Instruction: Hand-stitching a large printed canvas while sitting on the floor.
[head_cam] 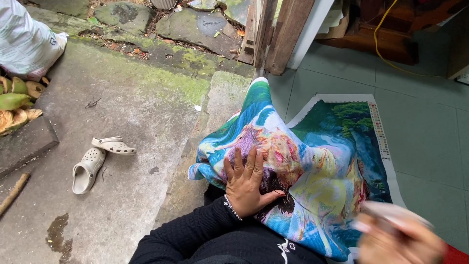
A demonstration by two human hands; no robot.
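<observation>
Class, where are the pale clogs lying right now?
In the head view, the pale clogs lie left on the concrete step, apart from the left hand on the cross-stitch cloth.

The embroidered cloth (pixel 312 166) lies draped over the person's lap, its far end spread out on the tiled floor (pixel 425 122) to the right. The left hand (pixel 246 183) rests flat on top of the cloth, near its left side. The right hand (pixel 398 237) sits at the lower right, over the cloth's near edge, blurred. Left of the cloth lies the concrete step (pixel 122 107), and on it a pair of clogs (pixel 97 159), one touching the other. Farther left, at the edge, coconut husks (pixel 17 102) lie below a sack (pixel 24 41). Behind the cloth stand wooden posts (pixel 281 34), with flat stones (pixel 195 24) to their left.
</observation>
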